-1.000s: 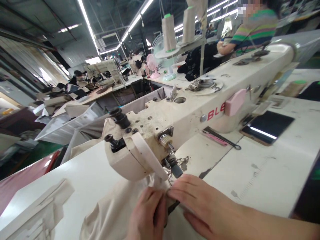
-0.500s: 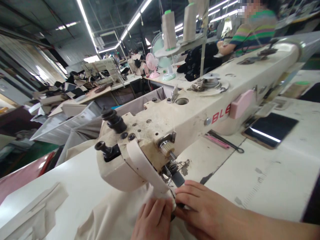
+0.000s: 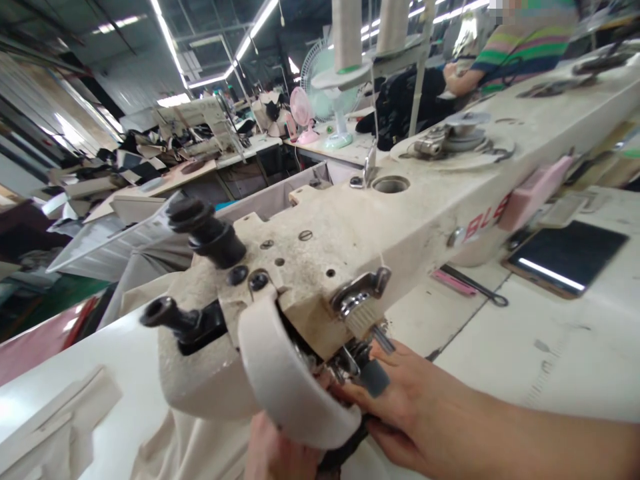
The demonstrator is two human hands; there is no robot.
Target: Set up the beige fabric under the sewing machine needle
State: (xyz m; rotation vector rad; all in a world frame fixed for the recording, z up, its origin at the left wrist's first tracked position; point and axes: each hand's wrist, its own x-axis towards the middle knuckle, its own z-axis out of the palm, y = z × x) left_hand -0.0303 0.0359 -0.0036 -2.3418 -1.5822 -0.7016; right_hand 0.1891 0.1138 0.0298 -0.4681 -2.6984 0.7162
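Observation:
A beige sewing machine head (image 3: pixel 310 247) fills the middle of the view, with a curved pale guard (image 3: pixel 285 380) at its front end. My right hand (image 3: pixel 410 400) reaches in under the head from the right, fingers drawn together at the needle area beside a small grey plate (image 3: pixel 374 377). Its fingertips are partly hidden, and I cannot make out what they grip. Below the guard, my left hand (image 3: pixel 280 450) is blurred at the beige fabric (image 3: pixel 185 443), its fingers mostly hidden by the guard. A dark strip or part (image 3: pixel 345 453) shows between the hands.
A phone (image 3: pixel 570 257), black-handled tool (image 3: pixel 480 288) and pink item (image 3: pixel 455 281) lie right of the machine. Cut beige pieces (image 3: pixel 65 420) lie on the white table at left. Thread cones (image 3: pixel 347 33), fans (image 3: pixel 303 113) and a person in a striped top (image 3: pixel 530 50) are behind.
The view has moved closer to the machine head. My right hand has gone further in under the needle area, and my left hand has shifted down and behind the guard.

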